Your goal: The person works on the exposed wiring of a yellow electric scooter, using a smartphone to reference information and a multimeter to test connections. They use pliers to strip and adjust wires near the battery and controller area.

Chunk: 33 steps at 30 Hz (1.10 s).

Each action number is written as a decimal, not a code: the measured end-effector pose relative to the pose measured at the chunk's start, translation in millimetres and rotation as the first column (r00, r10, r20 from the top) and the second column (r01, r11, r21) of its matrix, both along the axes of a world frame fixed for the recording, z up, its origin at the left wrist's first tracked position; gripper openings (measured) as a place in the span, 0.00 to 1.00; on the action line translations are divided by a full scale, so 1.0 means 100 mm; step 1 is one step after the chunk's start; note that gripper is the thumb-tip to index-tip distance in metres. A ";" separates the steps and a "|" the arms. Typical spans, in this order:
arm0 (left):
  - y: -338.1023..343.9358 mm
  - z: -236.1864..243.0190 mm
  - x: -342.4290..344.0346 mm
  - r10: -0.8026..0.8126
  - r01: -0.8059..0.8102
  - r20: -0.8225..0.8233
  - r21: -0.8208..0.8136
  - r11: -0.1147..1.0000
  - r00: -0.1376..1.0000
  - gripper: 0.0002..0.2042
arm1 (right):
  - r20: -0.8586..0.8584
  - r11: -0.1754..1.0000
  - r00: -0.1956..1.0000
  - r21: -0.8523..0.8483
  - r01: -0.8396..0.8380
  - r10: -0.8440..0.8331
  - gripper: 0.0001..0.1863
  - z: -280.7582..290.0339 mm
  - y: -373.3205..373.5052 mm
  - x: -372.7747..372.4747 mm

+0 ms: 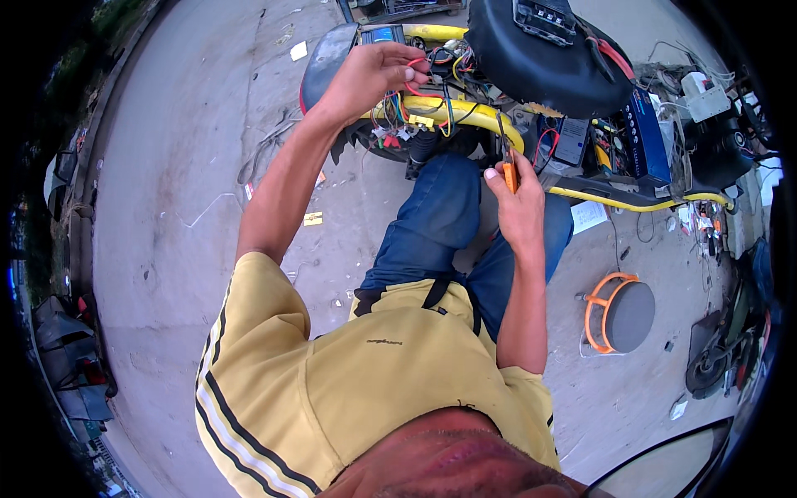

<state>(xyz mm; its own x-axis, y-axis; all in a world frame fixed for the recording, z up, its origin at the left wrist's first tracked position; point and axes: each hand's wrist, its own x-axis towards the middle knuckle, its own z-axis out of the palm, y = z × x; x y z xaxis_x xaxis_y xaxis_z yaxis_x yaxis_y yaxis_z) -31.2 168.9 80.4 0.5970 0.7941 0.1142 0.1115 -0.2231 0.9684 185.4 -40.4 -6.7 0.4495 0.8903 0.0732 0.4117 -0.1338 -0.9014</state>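
Note:
My left hand [386, 76] is raised over the wiring of a yellow-framed scooter [448, 108], its thumb and fingers closed on a red wire [415, 89]. Around it run several coloured wires and connectors [398, 133], some hanging over the yellow tube. My right hand [521, 199] is closed round a slim tool with an orange handle [510, 176]. The tool's thin dark end points up beside the bend of the yellow tube; I cannot make out its exact kind. A black scooter seat [531, 75] sits tilted just beyond, with a black box with terminals [544, 21] on it.
To the right, a blue box [647, 137] and a grey box [573, 139] rest on the scooter's footboard area. A round stool with an orange frame [596, 319] stands on the concrete ground. Scraps and parts lie at far right; a loose strap [261, 153] lies left.

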 end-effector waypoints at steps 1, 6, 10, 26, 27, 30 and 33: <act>-0.07 0.01 0.02 -0.001 0.001 0.012 0.028 1.000 1.000 0.17 | 0.005 1.000 1.000 0.008 -0.010 0.010 0.32 0.06 -0.01 -0.03; -0.40 0.09 0.09 0.041 -0.046 0.030 0.177 0.983 0.999 0.15 | 0.116 0.997 0.992 0.044 -0.057 0.052 0.33 0.44 -0.03 -0.17; -0.65 -0.05 0.14 0.152 -0.155 0.041 0.083 0.984 0.987 0.10 | 0.201 0.993 0.976 0.069 -0.097 0.081 0.31 0.55 -0.03 -0.28; -0.90 -0.53 0.10 0.091 -0.086 0.505 -0.034 0.996 0.858 0.13 | 0.223 0.963 0.943 0.043 -0.264 0.249 0.30 0.54 -0.02 -0.36; -0.90 -0.54 0.10 0.090 -0.089 0.505 -0.026 0.996 0.858 0.13 | 0.228 0.963 0.941 0.042 -0.265 0.249 0.30 0.54 -0.02 -0.36; -0.92 -0.51 0.11 0.094 -0.099 0.482 -0.015 0.995 0.871 0.14 | 0.249 0.965 0.938 0.043 -0.259 0.241 0.30 0.55 -0.02 -0.36; -0.92 -0.50 0.11 0.087 -0.092 0.472 -0.013 0.996 0.878 0.15 | 0.251 0.966 0.938 0.039 -0.257 0.239 0.29 0.56 -0.02 -0.35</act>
